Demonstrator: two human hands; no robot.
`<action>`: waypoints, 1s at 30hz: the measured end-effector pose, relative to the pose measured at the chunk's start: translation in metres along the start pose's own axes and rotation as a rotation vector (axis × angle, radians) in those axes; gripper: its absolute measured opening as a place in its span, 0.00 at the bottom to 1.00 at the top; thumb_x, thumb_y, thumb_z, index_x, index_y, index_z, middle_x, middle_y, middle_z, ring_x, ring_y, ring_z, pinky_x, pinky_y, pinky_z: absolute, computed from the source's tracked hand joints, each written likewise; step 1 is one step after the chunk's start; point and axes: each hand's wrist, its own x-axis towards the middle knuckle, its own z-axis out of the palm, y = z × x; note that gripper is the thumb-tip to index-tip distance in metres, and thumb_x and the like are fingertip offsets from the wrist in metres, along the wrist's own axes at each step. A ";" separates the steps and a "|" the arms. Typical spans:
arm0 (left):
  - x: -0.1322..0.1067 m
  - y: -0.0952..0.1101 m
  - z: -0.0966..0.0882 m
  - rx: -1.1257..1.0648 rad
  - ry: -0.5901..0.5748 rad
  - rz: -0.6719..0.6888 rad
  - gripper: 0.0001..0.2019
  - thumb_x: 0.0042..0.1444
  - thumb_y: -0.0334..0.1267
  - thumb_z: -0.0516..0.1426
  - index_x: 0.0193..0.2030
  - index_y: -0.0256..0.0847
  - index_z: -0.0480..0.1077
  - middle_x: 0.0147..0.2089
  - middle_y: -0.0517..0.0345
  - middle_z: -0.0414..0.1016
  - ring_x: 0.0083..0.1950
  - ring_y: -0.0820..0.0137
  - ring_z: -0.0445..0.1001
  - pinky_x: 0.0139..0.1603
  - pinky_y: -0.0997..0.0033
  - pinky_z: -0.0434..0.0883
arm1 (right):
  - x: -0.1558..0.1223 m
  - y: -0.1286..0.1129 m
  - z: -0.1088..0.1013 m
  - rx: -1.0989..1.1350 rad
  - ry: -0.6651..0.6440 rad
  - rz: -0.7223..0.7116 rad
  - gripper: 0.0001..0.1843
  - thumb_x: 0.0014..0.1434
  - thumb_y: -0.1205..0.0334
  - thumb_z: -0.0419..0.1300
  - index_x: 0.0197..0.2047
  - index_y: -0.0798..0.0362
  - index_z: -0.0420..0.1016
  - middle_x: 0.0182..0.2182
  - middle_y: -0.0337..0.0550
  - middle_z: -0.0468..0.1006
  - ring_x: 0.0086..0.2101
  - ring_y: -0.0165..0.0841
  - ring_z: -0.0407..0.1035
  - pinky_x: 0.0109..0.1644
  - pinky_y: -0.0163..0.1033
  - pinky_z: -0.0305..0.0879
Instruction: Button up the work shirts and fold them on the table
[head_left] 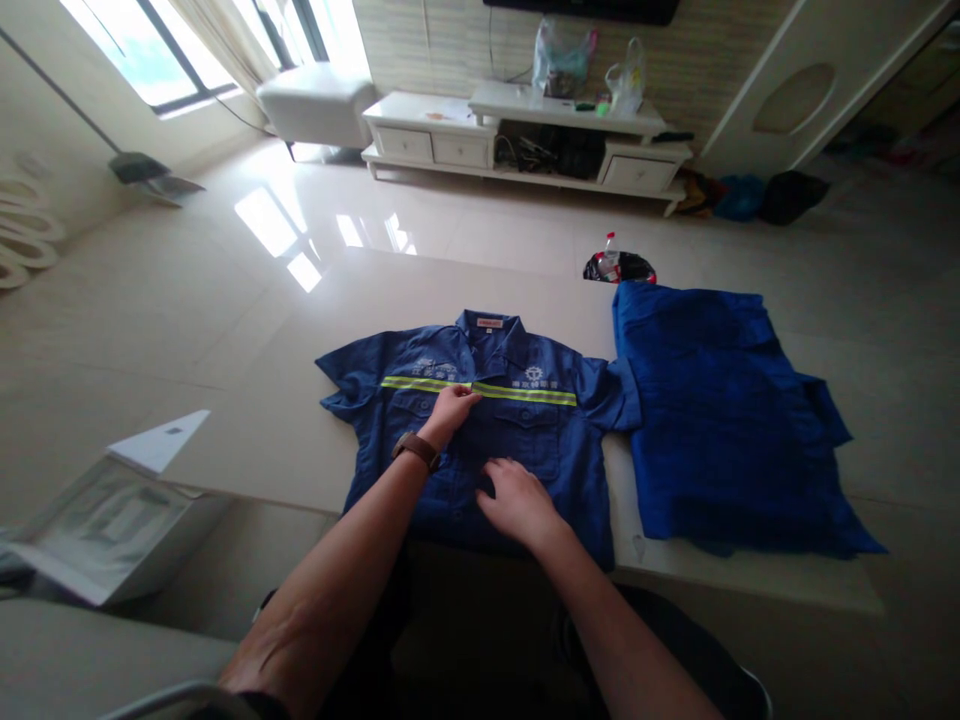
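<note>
A dark blue short-sleeved work shirt [517, 430] lies face up on the table, collar pointing away from me. A yellow-green reflective stripe crosses its chest, with white printing above. My left hand [451, 411], with a brown watch on the wrist, pinches the shirt's front edge at the middle of the stripe. Lower down, my right hand [517, 496] rests on the shirt front with its fingers apart and the thumb out. The shirt's right-hand sleeve touches a pile of brighter blue cloth [720, 420].
The pale table [300, 440] carries both garments. Beyond its far edge stands a black-lined bin [636, 268] with a plastic bottle [609, 255]. An open box [112, 520] is at the lower left. A white TV cabinet [450, 148] and a padded bench [319, 100] stand along the wall.
</note>
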 end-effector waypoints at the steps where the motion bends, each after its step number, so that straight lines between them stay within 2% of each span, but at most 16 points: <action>1: 0.000 0.000 0.001 0.002 -0.005 0.002 0.07 0.49 0.36 0.63 0.32 0.35 0.72 0.22 0.66 0.66 0.23 0.76 0.61 0.27 0.75 0.58 | 0.000 0.001 0.001 -0.010 -0.003 -0.003 0.22 0.70 0.56 0.53 0.63 0.53 0.71 0.64 0.42 0.62 0.66 0.37 0.56 0.75 0.45 0.54; 5: -0.001 0.001 0.003 0.046 0.003 0.019 0.05 0.49 0.34 0.61 0.27 0.37 0.68 0.21 0.66 0.64 0.24 0.76 0.60 0.28 0.74 0.56 | 0.001 0.001 0.005 -0.025 -0.007 -0.021 0.22 0.70 0.57 0.52 0.62 0.54 0.71 0.63 0.43 0.63 0.66 0.38 0.57 0.77 0.45 0.51; 10: -0.001 0.002 0.001 0.132 0.009 0.033 0.10 0.52 0.33 0.59 0.22 0.38 0.64 0.19 0.65 0.60 0.24 0.75 0.57 0.28 0.72 0.53 | 0.001 0.001 0.006 -0.017 0.005 -0.027 0.21 0.70 0.57 0.53 0.61 0.53 0.72 0.60 0.43 0.67 0.64 0.36 0.61 0.77 0.45 0.53; 16: -0.001 0.001 -0.003 0.155 -0.014 0.068 0.09 0.55 0.38 0.59 0.27 0.38 0.66 0.21 0.66 0.61 0.25 0.75 0.58 0.28 0.72 0.54 | 0.000 0.000 0.005 -0.022 0.001 -0.009 0.19 0.70 0.56 0.52 0.59 0.54 0.72 0.58 0.43 0.68 0.65 0.39 0.60 0.76 0.47 0.54; 20: 0.001 0.001 -0.002 0.176 -0.003 0.088 0.05 0.54 0.36 0.60 0.32 0.38 0.68 0.24 0.67 0.61 0.25 0.76 0.59 0.28 0.74 0.56 | 0.000 -0.002 0.003 -0.035 -0.011 -0.002 0.19 0.70 0.56 0.53 0.58 0.54 0.72 0.58 0.44 0.68 0.65 0.40 0.60 0.76 0.48 0.53; 25: -0.001 0.004 -0.006 0.283 0.005 0.074 0.06 0.54 0.34 0.61 0.39 0.37 0.74 0.27 0.62 0.70 0.29 0.73 0.67 0.32 0.75 0.62 | -0.001 -0.002 0.002 -0.022 -0.009 0.005 0.19 0.70 0.56 0.53 0.59 0.53 0.72 0.59 0.43 0.67 0.67 0.43 0.56 0.74 0.51 0.56; 30: -0.009 0.011 -0.008 0.464 0.012 0.051 0.04 0.56 0.35 0.62 0.38 0.37 0.76 0.37 0.50 0.79 0.43 0.62 0.76 0.48 0.64 0.69 | -0.002 -0.004 0.002 0.004 -0.022 0.010 0.18 0.70 0.57 0.53 0.59 0.54 0.71 0.60 0.44 0.67 0.68 0.44 0.54 0.73 0.51 0.57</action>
